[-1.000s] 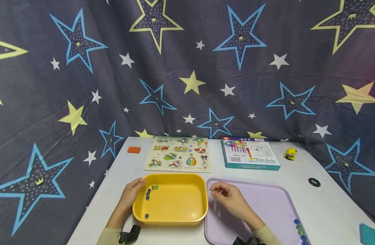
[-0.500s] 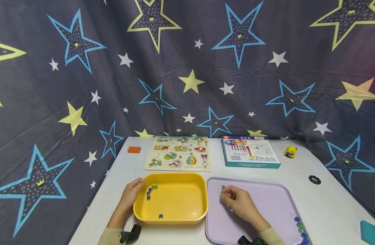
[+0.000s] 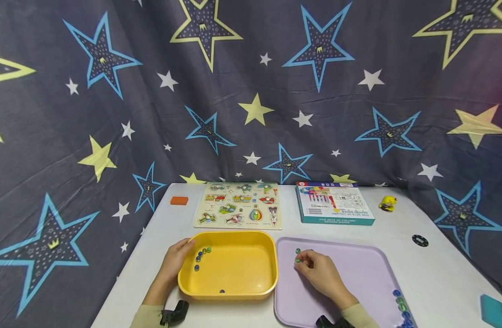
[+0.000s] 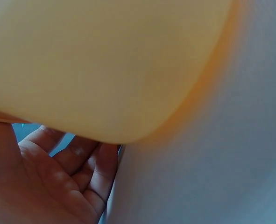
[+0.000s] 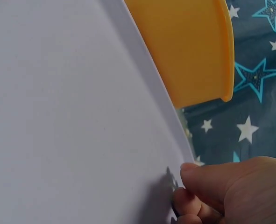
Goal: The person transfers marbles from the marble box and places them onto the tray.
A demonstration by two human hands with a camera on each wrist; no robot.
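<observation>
In the head view my left hand (image 3: 176, 262) grips the left rim of a yellow bin (image 3: 234, 295), with the thumb at the rim. Its curled fingers show below the bin's side in the left wrist view. Several blue and green marbles (image 3: 204, 251) lie in the bin near its far left corner, and a single blue marble (image 3: 222, 291) is by the near wall. Over the lilac tray (image 3: 353, 262) my right hand (image 3: 322, 274) pinches a green marble (image 3: 297, 261) between thumb and index finger. Another green marble (image 3: 297, 251) lies just beyond the fingertips.
More blue and green marbles (image 3: 401, 306) line the tray's right edge. Behind stand a picture puzzle board (image 3: 238, 207), a flat box (image 3: 336, 205), an orange block (image 3: 179, 201) and a yellow toy figure (image 3: 387, 203). A black chip (image 3: 420, 240) and teal block (image 3: 492, 310) lie right.
My right hand has moved right from the tray's left edge, then stayed nearly still. The single blue marble has rolled right along the bin's near side. The left hand keeps its grip.
</observation>
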